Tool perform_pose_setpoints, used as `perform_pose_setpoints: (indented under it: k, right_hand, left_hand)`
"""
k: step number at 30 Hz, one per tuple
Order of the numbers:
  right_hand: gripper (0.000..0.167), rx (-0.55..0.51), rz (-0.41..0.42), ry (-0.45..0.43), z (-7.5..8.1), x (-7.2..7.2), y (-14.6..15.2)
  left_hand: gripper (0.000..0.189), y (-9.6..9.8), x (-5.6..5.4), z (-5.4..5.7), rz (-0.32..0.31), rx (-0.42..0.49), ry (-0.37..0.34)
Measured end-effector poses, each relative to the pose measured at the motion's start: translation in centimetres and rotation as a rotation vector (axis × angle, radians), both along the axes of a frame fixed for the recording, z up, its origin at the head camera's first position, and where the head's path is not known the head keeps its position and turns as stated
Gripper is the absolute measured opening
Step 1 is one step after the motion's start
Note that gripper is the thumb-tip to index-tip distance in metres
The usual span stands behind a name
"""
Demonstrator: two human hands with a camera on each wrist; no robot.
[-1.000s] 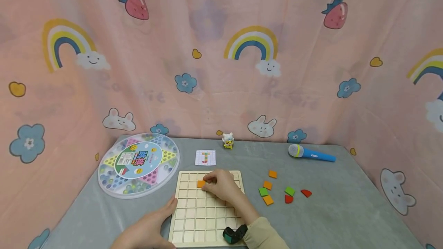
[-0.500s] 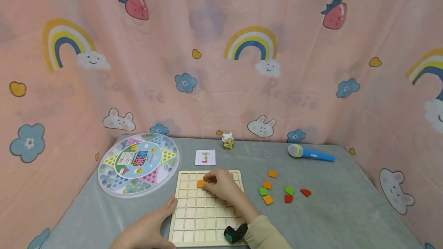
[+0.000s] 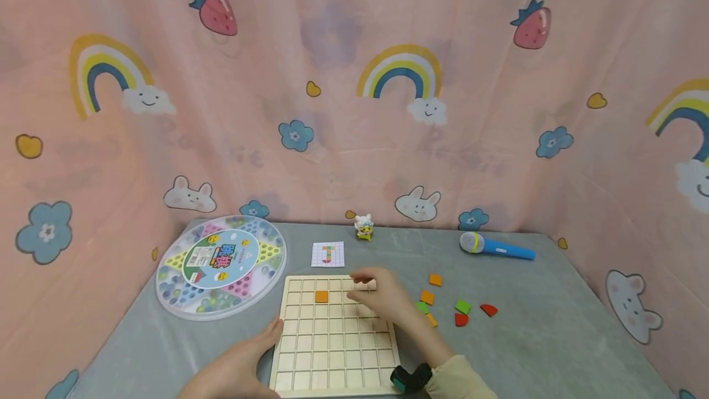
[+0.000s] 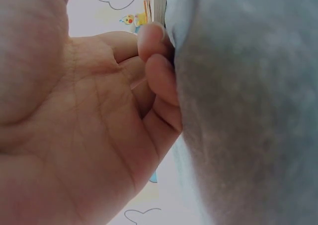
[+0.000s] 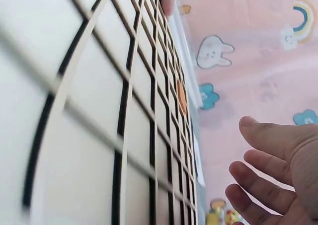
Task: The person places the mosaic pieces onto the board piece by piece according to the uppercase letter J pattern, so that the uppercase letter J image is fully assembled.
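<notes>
A wooden grid board (image 3: pixel 329 343) lies on the grey table. A single orange square tile (image 3: pixel 322 297) sits in one of its upper cells. My right hand (image 3: pixel 388 297) is over the board's upper right part, thumb and fingers spread apart with nothing between them, as the right wrist view also shows. My left hand (image 3: pixel 235 362) rests against the board's lower left edge; in the left wrist view its fingers (image 4: pixel 161 78) are loosely bent beside the table cloth. Behind the board lies a small pattern card (image 3: pixel 328 254) with a coloured figure on a grid.
Right of the board lie loose orange tiles (image 3: pixel 435 279), green tiles (image 3: pixel 463 306) and red rounded pieces (image 3: pixel 461 320). A blue toy microphone (image 3: pixel 506 249) is farther back. At left is a round Chinese checkers box (image 3: pixel 221 266); a small figurine (image 3: pixel 364 226) stands near the curtain (image 3: pixel 332 159).
My right hand has let go of the orange tile and moved right, off it. The tile stays in its cell. My left hand has kept its place at the board's edge.
</notes>
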State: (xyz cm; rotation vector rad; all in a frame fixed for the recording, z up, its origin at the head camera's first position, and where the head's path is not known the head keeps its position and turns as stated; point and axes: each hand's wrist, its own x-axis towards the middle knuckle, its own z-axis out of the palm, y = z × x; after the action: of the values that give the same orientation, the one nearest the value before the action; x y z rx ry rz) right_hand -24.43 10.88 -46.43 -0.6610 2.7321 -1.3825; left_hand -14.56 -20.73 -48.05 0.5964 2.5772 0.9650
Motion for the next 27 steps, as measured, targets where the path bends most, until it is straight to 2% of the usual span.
perform_pose_setpoints:
  k: [5, 13, 20, 24, 27]
  right_hand:
    - [0.037, 0.052, -0.125, 0.055, 0.2, 0.6, 4.3]
    - [0.038, 0.139, -0.273, 0.058, 0.4, 0.5, 12.2]
    - [0.042, 0.173, -0.367, 0.054, 0.3, 0.8, 18.2]
    - [0.042, 0.19, -0.399, 0.079, -0.1, 0.9, 20.1]
    - [0.042, 0.202, -0.391, 0.09, -0.6, 0.5, 20.6]
  left_hand:
    - [0.129, 0.0, 0.0, 0.1, -0.003, 0.002, -0.009]
    - [0.131, 0.0, 0.0, -0.1, -0.001, 0.008, -0.018]
    - [0.131, 0.0, 0.0, -0.2, 0.002, 0.006, -0.017]
    - [0.13, -0.1, 0.1, -0.2, -0.001, 0.009, -0.011]
    - [0.13, -0.1, 0.0, -0.3, -0.004, 0.012, -0.003]
